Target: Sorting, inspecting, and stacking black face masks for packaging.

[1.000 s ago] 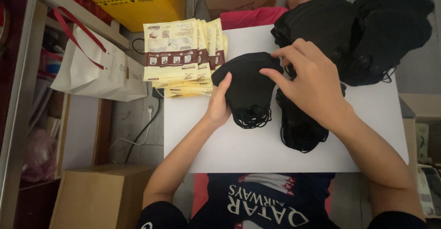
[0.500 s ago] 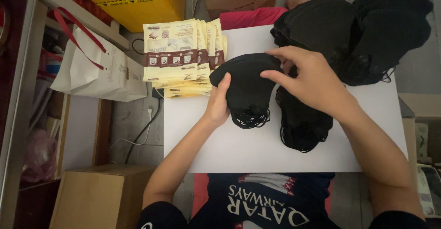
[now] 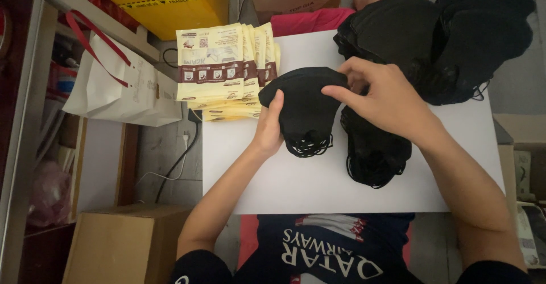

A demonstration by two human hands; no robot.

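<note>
The right hand has slid a bit left along the top edge of the black mask stack and pinches it. The left hand grips its left side. It sits mid-table. One second stack lies right; two big piles sit far; cream packets fan out left, too overlapped to count.

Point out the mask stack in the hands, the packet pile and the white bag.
mask stack point(image 3: 304, 110), head view, middle of its black top mask
packet pile point(image 3: 207, 62), head view, face of the top packet
white bag point(image 3: 122, 93), head view, its flat side
</note>
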